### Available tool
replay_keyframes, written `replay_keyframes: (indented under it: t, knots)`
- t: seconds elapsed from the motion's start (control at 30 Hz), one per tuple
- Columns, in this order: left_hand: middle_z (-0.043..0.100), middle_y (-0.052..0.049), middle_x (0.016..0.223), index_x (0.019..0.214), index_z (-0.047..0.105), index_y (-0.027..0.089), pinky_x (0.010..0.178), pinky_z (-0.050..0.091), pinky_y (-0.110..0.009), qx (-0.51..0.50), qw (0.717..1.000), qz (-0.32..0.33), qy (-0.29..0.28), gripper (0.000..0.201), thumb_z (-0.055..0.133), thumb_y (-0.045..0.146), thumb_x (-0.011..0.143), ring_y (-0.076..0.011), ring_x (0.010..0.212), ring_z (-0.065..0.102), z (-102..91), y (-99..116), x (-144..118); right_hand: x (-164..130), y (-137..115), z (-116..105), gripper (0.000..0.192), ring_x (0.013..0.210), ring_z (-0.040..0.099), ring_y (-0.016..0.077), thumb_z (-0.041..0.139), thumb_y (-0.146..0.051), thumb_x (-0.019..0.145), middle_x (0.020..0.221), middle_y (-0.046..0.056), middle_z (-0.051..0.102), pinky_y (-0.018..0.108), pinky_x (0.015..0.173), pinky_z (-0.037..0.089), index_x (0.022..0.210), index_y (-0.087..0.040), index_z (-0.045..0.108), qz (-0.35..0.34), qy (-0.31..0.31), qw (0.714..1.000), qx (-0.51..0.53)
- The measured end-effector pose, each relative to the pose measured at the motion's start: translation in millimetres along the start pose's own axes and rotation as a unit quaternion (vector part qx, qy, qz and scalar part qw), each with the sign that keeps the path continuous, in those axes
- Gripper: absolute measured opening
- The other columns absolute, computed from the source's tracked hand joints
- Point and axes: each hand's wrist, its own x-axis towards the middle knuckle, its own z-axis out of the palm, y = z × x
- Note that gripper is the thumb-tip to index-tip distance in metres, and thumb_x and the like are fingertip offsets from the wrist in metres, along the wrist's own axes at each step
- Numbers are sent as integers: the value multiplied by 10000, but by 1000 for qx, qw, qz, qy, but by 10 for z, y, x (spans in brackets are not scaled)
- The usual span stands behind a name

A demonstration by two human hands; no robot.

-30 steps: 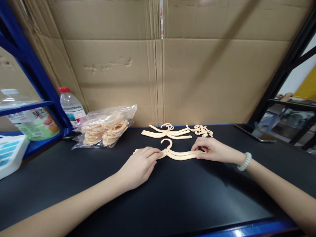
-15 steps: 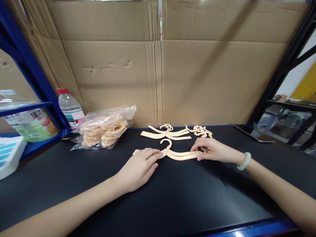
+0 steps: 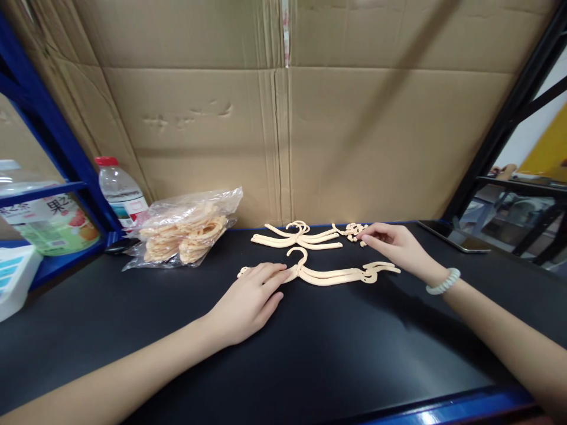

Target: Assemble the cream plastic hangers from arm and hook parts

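Observation:
A cream folding clothes hanger [image 3: 330, 277] lies on the black table with its hook pointing away from me. My left hand [image 3: 250, 298] rests over its left arm, fingers laid on it and hiding most of that side. At the hanger's right end a flat curved end piece [image 3: 376, 270] is joined on. My right hand [image 3: 394, 242] is at a pile of small cream parts [image 3: 353, 231] behind the hanger, thumb and fingers drawn together at its edge. What lies between those fingertips is hidden. Further back are more loose hanger arms and hooks [image 3: 296, 239].
A clear plastic bag [image 3: 183, 230] of cream hanger pieces stands at the back left, beside a red-capped bottle [image 3: 121, 192]. A phone-like flat dark object [image 3: 452, 237] lies at the back right. Cardboard [image 3: 376, 130] walls the far edge; a white tray [image 3: 18, 280] is at the left.
My right hand has left the hanger's right end and moved back to the small-parts pile, uncovering the end piece. My left hand stays on the hanger.

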Motion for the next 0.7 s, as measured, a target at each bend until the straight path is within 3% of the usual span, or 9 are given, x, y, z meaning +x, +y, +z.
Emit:
replay_keyframes:
  t: [0.3,0.7]
  knots:
    - [597,-90,1201,1142,600,192,1009,427,-386,-31,990,139,2,292,426,131,916,-232,1172,506,-63,115,12,6,19,18,314,789,620,214,602,-490,814,878,73,706,317,694,472,798,-187,681,8,40,999,34]
    - [623,-82,1110,1124,609,181,972,445,-358,-56,988,141,-10,281,429,129,915,-210,1077,545,-37,92,18,12,-58,-8,338,678,590,176,677,-509,723,723,49,671,278,632,459,757,-173,694,68,131,985,87]
